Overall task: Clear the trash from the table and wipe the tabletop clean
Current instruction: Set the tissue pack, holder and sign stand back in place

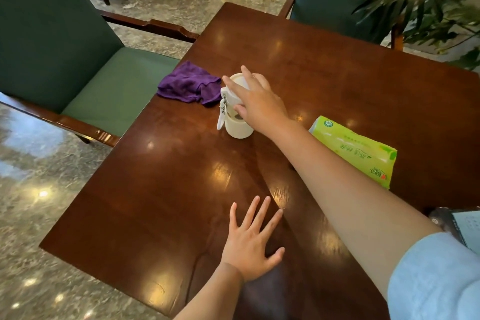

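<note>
Bottle (238,127) stands mid-table (161,189), purple cloth (189,84) at its 10 o'clock | right hand (259,101) lies wide over the lid, thumb on the side, not yet clamped | left hand (249,244) flat at 6 o'clock | tissue pack (355,150) at 4 o'clock | advice: wrap the body, lift straight up.

Bright; ceiling-light glare on table (181,163) (wide-angle edge warp).

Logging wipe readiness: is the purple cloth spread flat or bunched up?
Bunched up. The purple cloth lies crumpled in uneven folds at the left edge of the table, beside the white bottle.
</note>
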Motion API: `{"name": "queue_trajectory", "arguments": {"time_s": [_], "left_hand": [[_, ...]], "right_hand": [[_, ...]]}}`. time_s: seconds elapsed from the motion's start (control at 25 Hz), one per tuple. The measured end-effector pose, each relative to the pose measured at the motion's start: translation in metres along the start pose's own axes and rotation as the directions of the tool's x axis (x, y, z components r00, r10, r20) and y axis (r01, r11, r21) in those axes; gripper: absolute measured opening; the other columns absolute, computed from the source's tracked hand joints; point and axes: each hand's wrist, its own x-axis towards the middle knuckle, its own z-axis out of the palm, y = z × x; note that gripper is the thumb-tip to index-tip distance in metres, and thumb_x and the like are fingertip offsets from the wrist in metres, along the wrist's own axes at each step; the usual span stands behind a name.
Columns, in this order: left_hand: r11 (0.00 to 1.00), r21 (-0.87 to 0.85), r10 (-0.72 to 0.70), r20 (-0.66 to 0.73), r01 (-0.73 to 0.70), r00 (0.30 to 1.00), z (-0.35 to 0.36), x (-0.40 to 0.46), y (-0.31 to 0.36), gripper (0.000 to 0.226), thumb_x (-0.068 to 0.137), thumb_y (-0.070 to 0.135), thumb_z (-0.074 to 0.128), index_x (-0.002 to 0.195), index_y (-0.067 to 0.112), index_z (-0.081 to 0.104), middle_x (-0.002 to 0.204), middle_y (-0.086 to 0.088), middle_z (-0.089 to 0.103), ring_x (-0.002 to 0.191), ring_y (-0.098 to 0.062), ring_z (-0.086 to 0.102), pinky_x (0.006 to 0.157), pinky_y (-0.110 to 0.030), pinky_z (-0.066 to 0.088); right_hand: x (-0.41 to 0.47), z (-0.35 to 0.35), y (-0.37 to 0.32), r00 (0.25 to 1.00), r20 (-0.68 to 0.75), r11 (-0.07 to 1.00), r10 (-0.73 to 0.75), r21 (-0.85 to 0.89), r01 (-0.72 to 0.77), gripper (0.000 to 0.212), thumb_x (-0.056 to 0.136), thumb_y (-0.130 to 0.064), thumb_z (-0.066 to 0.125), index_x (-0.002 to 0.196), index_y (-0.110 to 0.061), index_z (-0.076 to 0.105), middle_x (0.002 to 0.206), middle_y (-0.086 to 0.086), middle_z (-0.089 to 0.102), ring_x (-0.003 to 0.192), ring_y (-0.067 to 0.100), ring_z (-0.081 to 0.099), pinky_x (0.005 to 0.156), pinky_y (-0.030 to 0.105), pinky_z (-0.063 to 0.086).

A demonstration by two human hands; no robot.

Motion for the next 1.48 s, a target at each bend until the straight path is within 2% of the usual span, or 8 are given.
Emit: {"name": "queue_trajectory", "arguments": {"time_s": [0.36, 0.6, 0.72, 0.88, 1.0, 1.16, 1.32, 1.48], "left_hand": [[1.000, 0.013, 0.008, 0.008, -0.008, 1.000, -0.002, 0.000, 0.001, 0.071, 0.082, 0.064, 0.041, 0.145, 0.035, 0.028, 0.156, -0.002, 0.021, 0.145, -0.024, 0.011, 0.106, -0.063, 0.007], [0.999, 0.053, 0.000, -0.003, 0.000, 1.000, -0.002, 0.000, 0.001, 0.070, 0.084, 0.065, 0.038, 0.146, 0.036, 0.026, 0.156, -0.001, 0.020, 0.145, -0.024, 0.010, 0.106, -0.063, 0.004], [0.997, 0.080, -0.001, 0.003, 0.000, 1.000, -0.001, 0.001, 0.001, 0.070, 0.084, 0.065, 0.037, 0.146, 0.035, 0.024, 0.157, -0.002, 0.016, 0.145, -0.024, 0.008, 0.108, -0.063, 0.003], [0.996, 0.093, 0.010, -0.001, -0.010, 1.000, 0.000, 0.000, 0.001, 0.073, 0.081, 0.064, 0.041, 0.146, 0.035, 0.026, 0.156, -0.002, 0.020, 0.144, -0.023, 0.012, 0.108, -0.061, 0.004], [0.994, 0.103, 0.019, -0.006, -0.019, 1.000, 0.001, 0.001, 0.000, 0.074, 0.079, 0.063, 0.040, 0.146, 0.035, 0.026, 0.156, -0.002, 0.022, 0.144, -0.023, 0.015, 0.107, -0.060, 0.004], [0.991, 0.130, 0.007, -0.012, -0.006, 1.000, 0.004, 0.001, -0.001, 0.074, 0.080, 0.065, 0.033, 0.147, 0.037, 0.020, 0.157, 0.000, 0.019, 0.144, -0.021, 0.011, 0.108, -0.060, 0.007], [0.990, 0.144, -0.001, -0.018, 0.003, 1.000, 0.005, 0.001, 0.001, 0.074, 0.080, 0.066, 0.029, 0.147, 0.036, 0.021, 0.157, 0.000, 0.017, 0.144, -0.019, 0.009, 0.108, -0.060, 0.008], [0.990, 0.144, 0.004, -0.030, 0.000, 1.000, 0.005, 0.000, 0.002, 0.073, 0.081, 0.067, 0.026, 0.147, 0.037, 0.021, 0.157, 0.001, 0.015, 0.144, -0.018, 0.007, 0.110, -0.059, 0.007]], "right_hand": [[0.004, -0.010, 0.018, 0.986, 0.099, 0.976, -0.135, 0.186, 0.115, 0.060, 0.089, -0.014, 0.058, 0.139, -0.037, 0.035, 0.153, 0.004, 0.019, 0.136, 0.025, 0.016, 0.110, 0.039, 0.019], [-0.022, -0.013, 0.017, 0.989, 0.120, 0.988, -0.090, -0.114, 0.104, 0.061, 0.094, -0.044, 0.042, 0.146, -0.035, 0.012, 0.158, 0.003, 0.000, 0.143, 0.023, -0.008, 0.111, 0.056, 0.001], [-0.062, -0.020, 0.024, 0.999, 0.030, 0.994, -0.016, -0.112, 0.019, 0.059, 0.093, -0.040, 0.046, 0.145, -0.031, 0.020, 0.156, 0.007, 0.012, 0.143, 0.024, 0.002, 0.111, 0.056, 0.004], [-0.138, -0.032, 0.043, 0.985, -0.137, 0.990, 0.106, -0.080, -0.117, 0.037, 0.083, -0.026, 0.062, 0.118, -0.017, 0.059, 0.128, 0.011, 0.055, 0.124, 0.029, 0.043, 0.107, 0.052, 0.021], [-0.200, -0.049, 0.066, 0.921, -0.302, 0.953, 0.247, -0.095, -0.287, 0.022, 0.074, -0.019, 0.068, 0.095, -0.011, 0.069, 0.094, 0.011, 0.065, 0.094, 0.034, 0.059, 0.093, 0.047, 0.038], [-0.278, -0.083, 0.104, 0.768, -0.487, 0.806, 0.416, -0.192, -0.559, 0.032, 0.071, -0.020, 0.069, 0.103, -0.012, 0.066, 0.100, 0.013, 0.062, 0.095, 0.035, 0.055, 0.087, 0.047, 0.040], [-0.328, -0.117, 0.144, 0.560, -0.349, 0.509, 0.752, -0.234, -0.829, 0.059, 0.082, -0.018, 0.063, 0.136, -0.017, 0.039, 0.138, 0.020, 0.038, 0.126, 0.037, 0.032, 0.102, 0.052, 0.028], [-0.344, -0.125, 0.175, 0.463, -0.306, 0.424, 0.832, -0.189, -0.886, 0.040, 0.087, -0.002, 0.051, 0.126, -0.007, 0.046, 0.116, 0.023, 0.055, 0.106, 0.042, 0.051, 0.081, 0.045, 0.044]]}}
